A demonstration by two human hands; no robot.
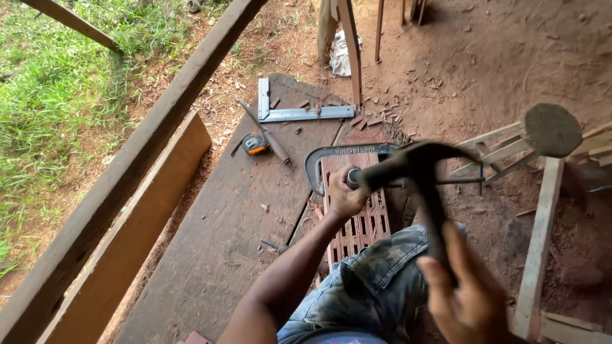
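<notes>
Outdoors, red dirt ground w/ grass at left; wide dark plank (223, 229) lies on the dirt, carrying a steel square (290, 109), tape measure (255, 143) & a long dark bar (264, 135). Perforated clay brick (357, 223) sits by the person's knee, a C-clamp (338, 159) resting on its far end. Right hand (468, 299), fingers wrapped tight round the handle of a claw hammer (417, 169), held raised; handle's long axis runs up from the hand, head pointing left. Left hand (344, 194), fingers closed on a small metal piece (352, 178) over the brick, can't tell what exactly. Hammer head hangs just above & right of that piece, nearly touching. Round-topped wooden stool (548, 130) further right.
</notes>
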